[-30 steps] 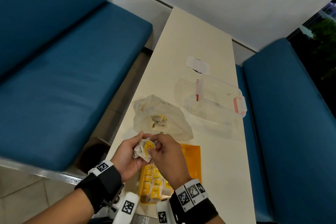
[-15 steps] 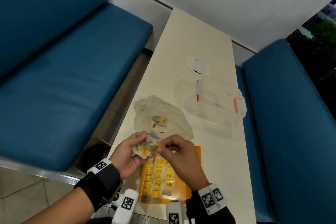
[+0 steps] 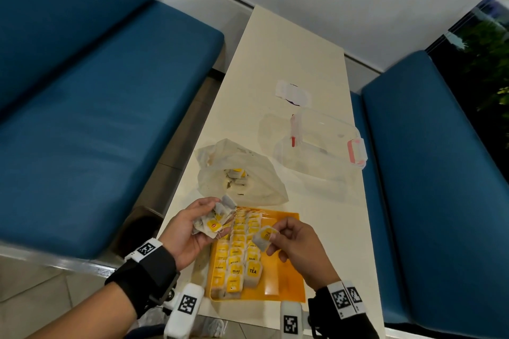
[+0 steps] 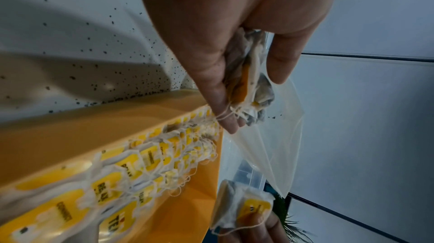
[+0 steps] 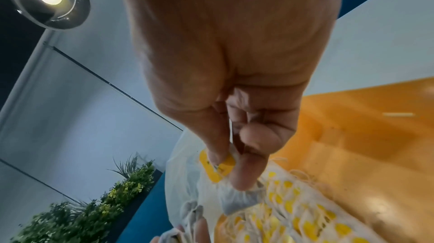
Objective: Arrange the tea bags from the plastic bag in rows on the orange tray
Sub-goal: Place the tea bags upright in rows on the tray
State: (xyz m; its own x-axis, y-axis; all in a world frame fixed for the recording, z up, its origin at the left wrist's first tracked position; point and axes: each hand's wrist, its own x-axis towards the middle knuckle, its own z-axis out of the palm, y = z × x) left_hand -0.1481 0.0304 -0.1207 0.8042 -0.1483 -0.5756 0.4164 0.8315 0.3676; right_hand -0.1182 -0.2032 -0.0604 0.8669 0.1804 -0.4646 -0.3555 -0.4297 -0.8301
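Pinched between your right hand's (image 3: pixel 296 245) thumb and fingers is a single tea bag (image 3: pixel 264 237), held above the orange tray (image 3: pixel 286 281) just right of the filled rows (image 3: pixel 239 253). Your left hand (image 3: pixel 190 231) grips a bunch of tea bags (image 3: pixel 214 221) over the tray's far left corner. The rows crowd the tray's left side; its right half is bare orange up to the rim. Touching the tray's far edge, the plastic bag (image 3: pixel 248 173) lies on the table (image 3: pixel 338 228), a clear container (image 3: pixel 325 146) beyond it by the right edge.
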